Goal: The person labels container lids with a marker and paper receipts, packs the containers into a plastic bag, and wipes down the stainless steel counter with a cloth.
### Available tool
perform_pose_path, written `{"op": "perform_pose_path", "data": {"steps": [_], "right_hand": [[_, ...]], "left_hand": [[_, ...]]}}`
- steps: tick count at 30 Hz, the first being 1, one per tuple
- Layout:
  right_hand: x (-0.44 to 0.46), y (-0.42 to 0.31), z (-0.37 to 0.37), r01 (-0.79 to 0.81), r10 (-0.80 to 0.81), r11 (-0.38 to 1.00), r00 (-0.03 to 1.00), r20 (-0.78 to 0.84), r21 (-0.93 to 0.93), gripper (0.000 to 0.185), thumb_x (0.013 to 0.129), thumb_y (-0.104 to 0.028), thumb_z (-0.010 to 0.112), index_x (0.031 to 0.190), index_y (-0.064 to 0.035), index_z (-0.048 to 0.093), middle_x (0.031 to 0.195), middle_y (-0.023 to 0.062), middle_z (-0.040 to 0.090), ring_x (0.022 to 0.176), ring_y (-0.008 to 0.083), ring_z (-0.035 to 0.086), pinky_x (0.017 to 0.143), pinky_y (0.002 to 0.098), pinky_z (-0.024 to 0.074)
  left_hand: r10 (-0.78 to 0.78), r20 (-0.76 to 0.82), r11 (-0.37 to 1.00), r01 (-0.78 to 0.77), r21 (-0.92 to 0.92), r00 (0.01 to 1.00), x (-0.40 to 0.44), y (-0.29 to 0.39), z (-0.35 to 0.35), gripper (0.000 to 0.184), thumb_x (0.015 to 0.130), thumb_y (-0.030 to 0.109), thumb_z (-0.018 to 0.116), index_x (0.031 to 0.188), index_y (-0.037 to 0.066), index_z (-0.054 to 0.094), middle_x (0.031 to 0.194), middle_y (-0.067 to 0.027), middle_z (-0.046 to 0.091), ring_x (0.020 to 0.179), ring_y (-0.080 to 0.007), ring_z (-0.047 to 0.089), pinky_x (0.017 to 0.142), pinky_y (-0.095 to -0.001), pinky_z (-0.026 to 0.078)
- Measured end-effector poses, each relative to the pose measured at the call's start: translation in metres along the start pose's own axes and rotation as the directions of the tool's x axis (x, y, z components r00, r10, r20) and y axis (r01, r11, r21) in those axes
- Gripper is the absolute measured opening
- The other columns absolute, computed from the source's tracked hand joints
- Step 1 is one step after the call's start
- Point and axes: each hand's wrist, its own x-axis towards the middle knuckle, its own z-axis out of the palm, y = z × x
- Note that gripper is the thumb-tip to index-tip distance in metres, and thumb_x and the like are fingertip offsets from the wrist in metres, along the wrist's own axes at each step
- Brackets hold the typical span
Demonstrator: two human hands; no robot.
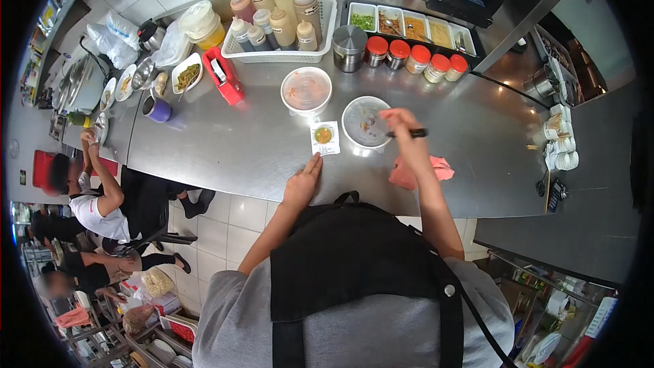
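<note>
On the steel counter, my left hand (302, 184) touches the lower edge of a white paper slip (325, 138) with its fingertips; a small round yellow-orange item lies on the slip. My right hand (404, 134) is wrapped round a black pen (411, 133) beside a clear-lidded round container (364, 123). Another lidded tub (306, 90), with reddish contents, stands just above the slip. A pink cloth (421, 172) lies under my right forearm.
A basket of squeeze bottles (327, 34), a steel canister (349, 48), red-lidded jars (417, 58) and a topping tray (409, 24) line the back. Left are a red dispenser (223, 76) and a purple cup (157, 108). Co-workers (102, 208) are at lower left.
</note>
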Motion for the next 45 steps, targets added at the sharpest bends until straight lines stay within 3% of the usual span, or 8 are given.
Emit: {"op": "perform_pose_path", "data": {"steps": [2,5,9,11,20,24,30,45], "right_hand": [[0.007,0.019,-0.011,-0.126,0.179,0.917,0.978,-0.109,0.379,0.064,0.099,-0.06,0.037,0.104,-0.0026,0.065,0.087,0.0065,0.065,0.076,0.0151,0.06,0.061,0.0288,0.0482],[0.031,0.047,0.007,-0.304,0.342,0.815,0.94,0.015,0.493,0.068,0.1,-0.061,0.031,0.099,-0.0024,0.064,0.087,0.0063,0.064,0.063,0.0141,0.058,0.054,0.0283,0.0465],[0.047,0.036,0.035,-0.18,0.312,0.816,0.937,-0.156,0.55,0.036,0.097,-0.04,0.059,0.089,-0.0052,0.062,0.067,0.0012,0.055,0.056,0.0069,0.054,0.047,0.0236,0.0413],[0.051,0.046,0.039,-0.163,0.231,0.874,0.968,-0.096,0.457,0.031,0.096,-0.035,0.062,0.085,-0.0061,0.06,0.066,0.0002,0.055,0.055,0.006,0.052,0.046,0.0232,0.0406],[0.027,0.032,0.068,-0.219,0.234,0.89,0.972,0.01,0.401,0.034,0.094,-0.029,0.065,0.072,-0.0085,0.051,0.059,-0.0016,0.053,0.048,0.0048,0.045,0.043,0.0232,0.0339],[0.041,0.029,0.069,-0.057,0.094,0.955,0.989,-0.114,0.292,0.041,0.09,-0.025,0.07,0.063,-0.0062,0.045,0.056,-0.0014,0.048,0.048,0.0072,0.043,0.044,0.0271,0.034],[0.048,0.063,0.071,0.049,-0.048,0.998,0.999,-0.025,0.043,0.037,0.084,-0.018,0.07,0.062,-0.0047,0.044,0.055,0.0015,0.043,0.052,0.0111,0.038,0.048,0.0323,0.0327],[0.046,0.053,0.07,0.083,-0.083,0.997,0.996,-0.017,-0.005,0.033,0.082,-0.017,0.068,0.063,-0.0031,0.044,0.055,0.0064,0.043,0.051,0.017,0.038,0.048,0.0351,0.0332]], "left_hand": [[0.031,-0.026,0.999,-0.031,0.015,0.999,-0.003,0.01,0.0,0.051,0.086,0.006,0.053,0.137,0.008,0.05,0.149,-0.005,0.044,0.092,-0.0306,0.068,0.076,-0.0398,0.059],[0.141,-0.068,0.99,-0.141,0.006,0.988,0.004,-0.01,-0.009,0.05,0.085,0.004,0.052,0.135,0.006,0.051,0.145,-0.0052,0.047,0.092,-0.031,0.067,0.076,-0.0403,0.058],[0.22,-0.172,0.957,-0.246,-0.151,0.96,0.025,0.03,-0.051,0.059,0.078,-0.004,0.052,0.136,0.011,0.05,0.144,-0.0066,0.049,0.091,-0.0333,0.067,0.078,-0.0414,0.057],[0.352,-0.237,0.909,-0.391,-0.143,0.905,0.037,0.051,-0.068,0.063,0.078,-0.002,0.053,0.139,0.009,0.047,0.147,-0.0075,0.045,0.086,-0.0315,0.067,0.076,-0.0388,0.058],[0.237,-0.105,0.959,-0.215,0.184,0.966,0.048,0.057,-0.046,0.064,0.08,0.006,0.054,0.143,0.003,0.043,0.155,-0.0063,0.037,0.071,-0.0218,0.067,0.061,-0.0332,0.058],[0.25,-0.151,0.961,-0.226,0.161,0.956,0.049,0.057,-0.045,0.063,0.08,0.006,0.054,0.142,0.003,0.044,0.154,-0.006,0.037,0.071,-0.0216,0.067,0.061,-0.0325,0.058],[0.226,-0.115,0.965,-0.206,0.165,0.967,0.047,0.057,-0.048,0.061,0.081,0.007,0.054,0.141,0.004,0.046,0.154,-0.0049,0.038,0.07,-0.02,0.068,0.061,-0.0308,0.058],[0.234,-0.143,0.971,-0.225,0.078,0.962,0.049,0.055,-0.049,0.061,0.082,0.006,0.053,0.142,0.004,0.044,0.152,-0.0058,0.04,0.069,-0.0206,0.067,0.062,-0.0319,0.058]]}}
